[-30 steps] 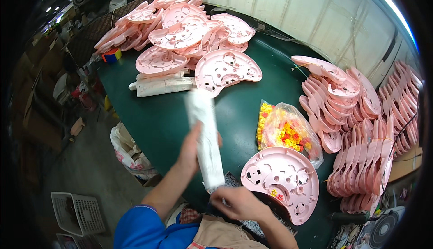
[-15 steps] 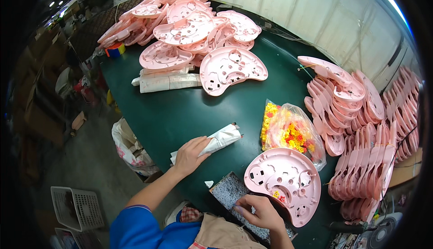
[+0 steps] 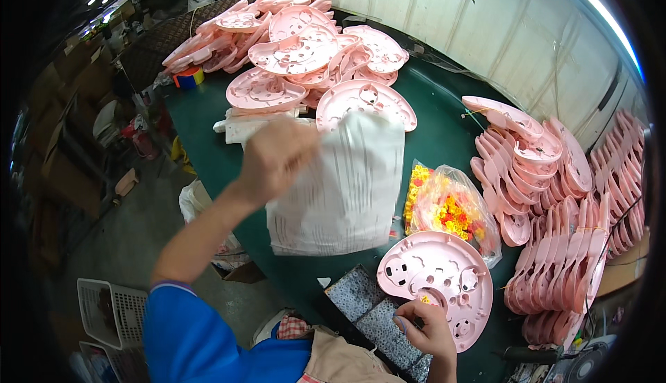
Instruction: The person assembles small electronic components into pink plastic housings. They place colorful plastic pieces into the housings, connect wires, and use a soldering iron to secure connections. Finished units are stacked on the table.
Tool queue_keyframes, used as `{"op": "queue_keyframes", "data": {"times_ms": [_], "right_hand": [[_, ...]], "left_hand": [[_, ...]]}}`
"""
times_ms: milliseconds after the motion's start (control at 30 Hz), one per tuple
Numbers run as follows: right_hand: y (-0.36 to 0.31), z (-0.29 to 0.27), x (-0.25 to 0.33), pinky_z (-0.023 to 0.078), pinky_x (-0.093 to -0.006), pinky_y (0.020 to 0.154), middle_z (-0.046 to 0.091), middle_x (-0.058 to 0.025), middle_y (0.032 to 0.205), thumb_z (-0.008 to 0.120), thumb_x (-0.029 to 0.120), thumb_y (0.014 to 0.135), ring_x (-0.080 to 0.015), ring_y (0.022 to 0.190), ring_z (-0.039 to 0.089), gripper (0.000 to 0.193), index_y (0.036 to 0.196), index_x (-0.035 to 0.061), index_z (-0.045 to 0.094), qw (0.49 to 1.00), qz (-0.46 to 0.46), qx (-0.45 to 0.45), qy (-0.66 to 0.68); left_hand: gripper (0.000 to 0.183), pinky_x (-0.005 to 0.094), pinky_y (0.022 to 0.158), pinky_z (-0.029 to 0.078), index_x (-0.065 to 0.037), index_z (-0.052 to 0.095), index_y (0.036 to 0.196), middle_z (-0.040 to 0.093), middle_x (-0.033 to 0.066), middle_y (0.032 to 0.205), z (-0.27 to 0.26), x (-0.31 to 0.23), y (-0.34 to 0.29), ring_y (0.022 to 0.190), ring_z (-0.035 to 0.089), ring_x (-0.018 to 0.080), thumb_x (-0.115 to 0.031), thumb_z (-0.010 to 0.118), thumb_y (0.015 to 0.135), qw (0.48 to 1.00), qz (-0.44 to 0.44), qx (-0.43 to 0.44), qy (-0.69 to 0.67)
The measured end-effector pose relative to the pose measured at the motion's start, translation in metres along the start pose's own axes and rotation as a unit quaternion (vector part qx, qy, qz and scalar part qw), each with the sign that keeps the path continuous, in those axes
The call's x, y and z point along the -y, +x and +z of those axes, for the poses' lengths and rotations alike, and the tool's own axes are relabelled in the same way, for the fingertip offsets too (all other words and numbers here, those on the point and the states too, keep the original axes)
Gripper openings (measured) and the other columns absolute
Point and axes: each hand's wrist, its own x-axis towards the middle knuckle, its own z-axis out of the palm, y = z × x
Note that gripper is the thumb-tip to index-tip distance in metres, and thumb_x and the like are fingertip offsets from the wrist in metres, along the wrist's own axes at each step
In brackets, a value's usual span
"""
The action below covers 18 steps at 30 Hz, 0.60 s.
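Observation:
My left hand [image 3: 274, 161], blurred by motion, is raised over the green table with its fingers closed at the upper left of a white sheet [image 3: 336, 196]. The sheet hangs spread out and shows faint dark stripes. My right hand [image 3: 427, 327] has thumb and forefinger brought together; whether anything small is between them cannot be seen. It is over the right edge of a box of small metallic parts [image 3: 385, 327], beside a pink curved plastic shell [image 3: 451, 272]. A few small yellow pieces [image 3: 425, 300] lie in the shell's recess.
A clear bag of yellow and red pieces [image 3: 454, 213] lies beyond the shell. Pink shells are heaped at the far left [image 3: 298, 50] and stacked along the right [image 3: 555, 244]. A white basket [image 3: 114, 310] stands on the floor at left.
My left hand has lifted from the table, and the rolled white bundle under it is now a spread, raised sheet. My right hand has shifted right, toward the near pink shell.

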Motion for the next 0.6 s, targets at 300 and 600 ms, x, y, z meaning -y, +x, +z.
{"op": "queue_keyframes", "data": {"times_ms": [300, 600], "right_hand": [[-0.006, -0.008, -0.003, 0.047, -0.0256, 0.058, 0.067, -0.0043, 0.073, 0.075, 0.003, 0.090, -0.0101, 0.061, 0.058, 0.009, 0.097, 0.0006, 0.070, 1.000, 0.025, -0.011, 0.004], [-0.012, -0.007, -0.024, 0.042, -0.0215, 0.060, 0.062, -0.0003, 0.071, 0.073, 0.001, 0.091, -0.0063, 0.065, 0.056, 0.007, 0.092, -0.0030, 0.067, 0.995, 0.081, -0.024, 0.058]], "left_hand": [[0.030, 0.0253, 0.076, 0.043, -0.002, 0.070, 0.107, 0.062, -0.0033, 0.093, -0.076, 0.124, 0.048, 0.084, 0.053, 0.0071, -0.029, 0.059, 0.109, 0.850, -0.358, -0.318, -0.221], [0.053, 0.0447, 0.114, 0.041, 0.001, 0.041, 0.153, 0.049, 0.0262, 0.150, -0.131, 0.177, -0.162, 0.137, 0.050, 0.0392, -0.013, 0.054, 0.103, 0.768, -0.447, -0.407, 0.211]]}}
